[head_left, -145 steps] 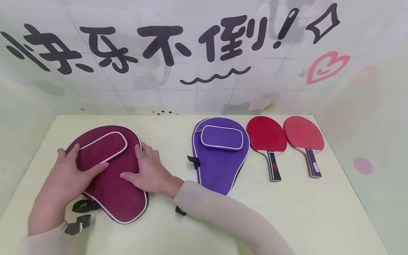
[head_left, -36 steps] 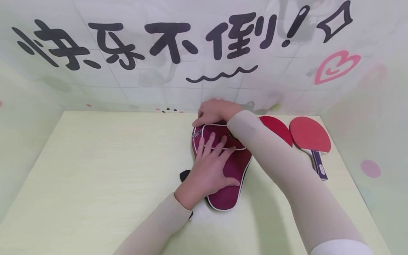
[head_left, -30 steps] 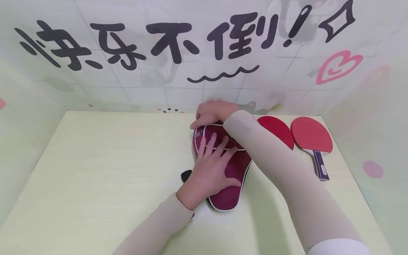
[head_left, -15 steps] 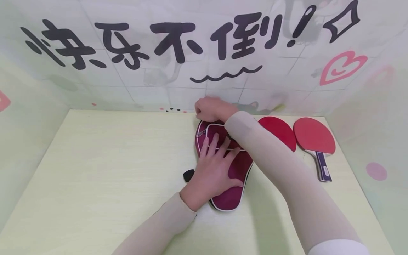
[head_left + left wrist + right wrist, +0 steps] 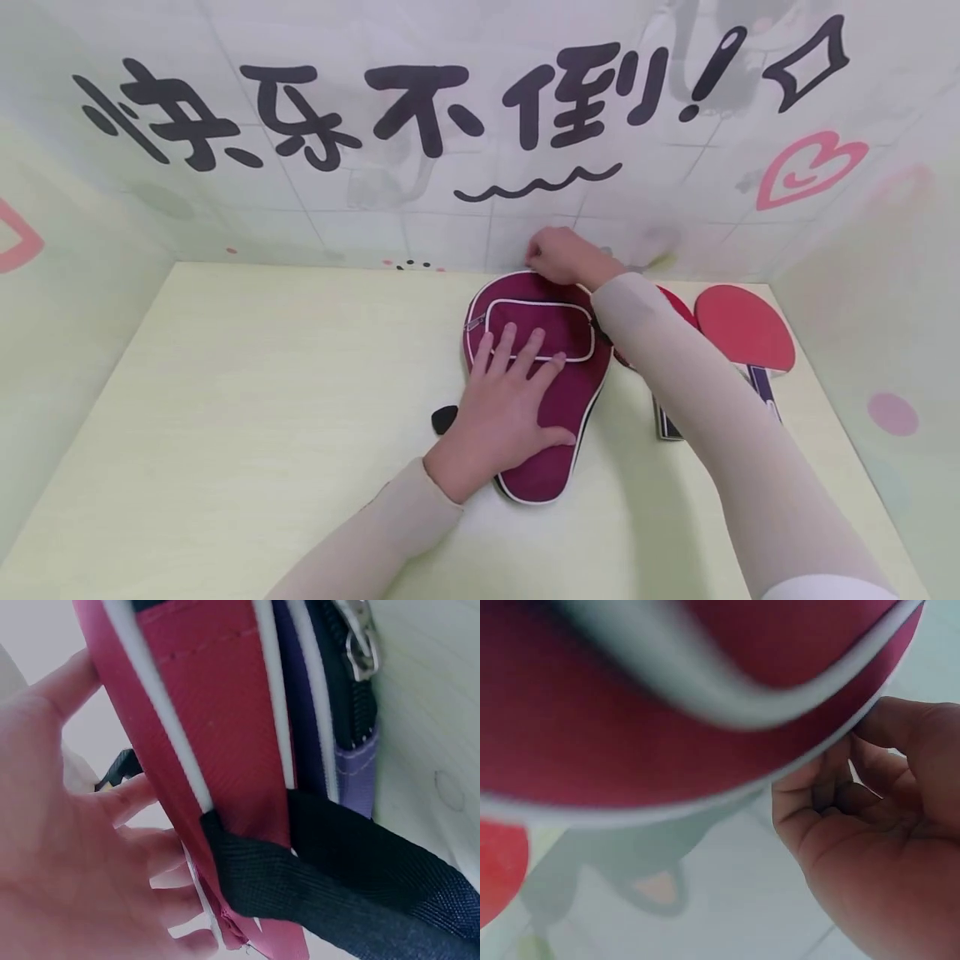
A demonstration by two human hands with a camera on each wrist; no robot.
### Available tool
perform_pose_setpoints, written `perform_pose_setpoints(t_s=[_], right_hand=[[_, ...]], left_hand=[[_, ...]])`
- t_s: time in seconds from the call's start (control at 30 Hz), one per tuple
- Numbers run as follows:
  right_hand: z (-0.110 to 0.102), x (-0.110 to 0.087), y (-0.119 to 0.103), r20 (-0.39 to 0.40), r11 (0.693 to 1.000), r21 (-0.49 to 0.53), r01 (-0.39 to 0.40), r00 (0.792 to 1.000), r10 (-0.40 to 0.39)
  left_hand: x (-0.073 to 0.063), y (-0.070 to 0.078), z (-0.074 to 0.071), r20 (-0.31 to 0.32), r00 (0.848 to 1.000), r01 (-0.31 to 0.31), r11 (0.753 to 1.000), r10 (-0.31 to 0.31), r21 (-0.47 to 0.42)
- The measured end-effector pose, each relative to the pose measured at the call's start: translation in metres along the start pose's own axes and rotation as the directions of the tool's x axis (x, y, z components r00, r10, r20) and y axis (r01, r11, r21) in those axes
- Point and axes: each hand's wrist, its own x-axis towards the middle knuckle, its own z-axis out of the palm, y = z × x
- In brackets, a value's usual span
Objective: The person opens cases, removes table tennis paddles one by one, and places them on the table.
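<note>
Maroon case lies on the pale surface, far rim close to the back wall, narrow end toward the front; left wrist view shows a purple case beneath it. Left grip: fingers straight and spread, resting on the case, holding nothing. Right grip: fingers curled, thumb and fingertip pinching at the far rim; exact part pinched hidden. Right margin tight: first red paddle, partly behind the sleeve, just beside; second paddle near the right wall. Broad stretch of surface to the left
</note>
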Motion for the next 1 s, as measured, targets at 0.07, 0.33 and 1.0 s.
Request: perform_pose_setpoints(t_s=[0.07, 0.33, 1.0], right_hand=[[-0.002, -0.006, 0.010, -0.002, 1.000, -0.003, 0.007, 1.000, -0.007], [0.003, -0.030, 0.063, 0.030, 0.966, 0.254, -0.046, 0.999, 0.040], [0.051, -0.092, 0.098, -0.264, 0.970, 0.245, 0.002, 0.962, 0.064]], left_hand=[[0.000, 0.000, 0.000, 0.000, 1.000, 0.003, 1.000, -0.003, -0.004], [0.001, -0.001, 0.001, 0.040, 0.999, 0.012, 0.999, -0.011, -0.030], [-0.002, -0.008, 0.007, -0.007, 1.000, -0.006, 0.997, 0.005, -0.076]])
